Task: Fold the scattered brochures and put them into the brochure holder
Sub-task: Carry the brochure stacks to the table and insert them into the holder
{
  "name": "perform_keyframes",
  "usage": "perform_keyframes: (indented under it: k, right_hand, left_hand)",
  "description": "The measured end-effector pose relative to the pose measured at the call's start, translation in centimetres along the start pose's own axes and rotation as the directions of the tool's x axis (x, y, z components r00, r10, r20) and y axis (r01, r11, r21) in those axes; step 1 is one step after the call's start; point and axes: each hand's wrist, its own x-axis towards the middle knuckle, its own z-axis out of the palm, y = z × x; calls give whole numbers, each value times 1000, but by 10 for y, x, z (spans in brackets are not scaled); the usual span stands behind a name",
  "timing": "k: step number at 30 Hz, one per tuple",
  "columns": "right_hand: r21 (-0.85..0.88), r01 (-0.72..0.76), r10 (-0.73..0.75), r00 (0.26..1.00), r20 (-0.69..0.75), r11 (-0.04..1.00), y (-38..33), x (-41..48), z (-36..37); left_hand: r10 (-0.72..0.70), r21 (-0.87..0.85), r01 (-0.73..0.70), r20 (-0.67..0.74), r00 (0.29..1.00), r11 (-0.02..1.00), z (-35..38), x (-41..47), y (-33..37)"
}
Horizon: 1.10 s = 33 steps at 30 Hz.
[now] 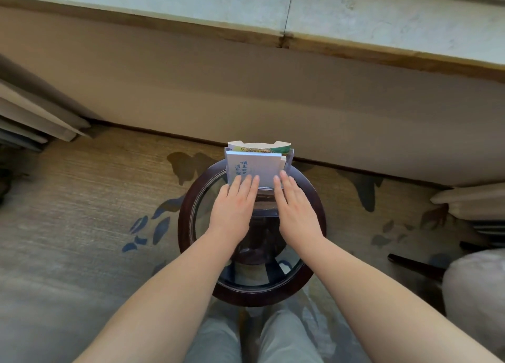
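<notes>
Clear holder hard to trace; rear brochure mostly hidden behind front brochure. Both flat, fingers straight: left hand and right hand, fingertips on front brochure's lower part, at far edge of counter.

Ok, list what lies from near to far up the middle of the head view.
Nearest first: trouser legs → table's near rim → left hand and right hand, side by side → white brochure → green-printed brochure behind it → beige wall → stone ledge.
</notes>
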Motion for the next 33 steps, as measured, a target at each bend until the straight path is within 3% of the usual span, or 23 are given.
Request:
perform_keyframes:
  k: [9,15,19,22,24,25,27,29,33]
  right_hand:
    - [69,-54,49,996,70,996,-4,-2,4]
    - [248,-175,195,979,-59,953,0,12,-20]
    - [170,-183,199,977,-80,968,12,36,-40]
    - [160,-250,258,966,-30,955,17,52,-55]
    - [146,-262,268,963,-19,954,18,63,-60]
    - [144,-272,275,962,0,951,19,67,-61]
    - [175,-334,328,943,66,926,19,75,-60]
    - [238,-399,380,917,124,885,18,80,-57]
    - [395,-449,439,890,122,801,18,86,-48]
  left_hand:
    - [-46,-28,47,55,997,998,3,-7,5]
    - [-254,-120,253,4,967,960,1,-7,-8]
    - [-242,-88,239,-20,970,967,-3,2,-31]
    - [-265,-185,262,6,964,947,-10,12,-44]
    - [-290,-398,301,90,953,866,-14,24,-47]
    - [-295,-547,329,152,943,770,-15,30,-47]
    - [-318,-793,380,247,915,477,-15,39,-44]
    - [-369,-878,380,264,891,290,-15,48,-41]
    - [-358,-906,348,250,900,241,-15,58,-41]
